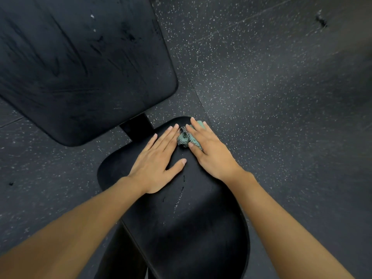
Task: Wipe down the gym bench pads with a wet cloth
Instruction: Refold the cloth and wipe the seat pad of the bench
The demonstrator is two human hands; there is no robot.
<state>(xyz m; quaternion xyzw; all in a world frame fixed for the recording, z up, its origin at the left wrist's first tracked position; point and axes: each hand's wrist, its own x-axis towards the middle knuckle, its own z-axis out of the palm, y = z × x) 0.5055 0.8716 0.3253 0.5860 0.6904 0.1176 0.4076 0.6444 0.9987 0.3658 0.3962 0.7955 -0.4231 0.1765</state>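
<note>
Floor (271,97): black rubber, white-speckled, around left hand (155,164) and right hand (211,154).
Floor seam (198,97): thin line ahead of right hand.
Scuff (321,20): dark, far ahead-right.

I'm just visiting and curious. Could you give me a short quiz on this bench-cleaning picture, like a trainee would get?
1. True or false: the left hand lies flat on the seat pad.
2. Which hand presses on the cloth? A) the right hand B) the left hand C) neither
3. Fill in: the cloth is mostly ___ in colour.
Key: 1 true; 2 A; 3 green.
</note>
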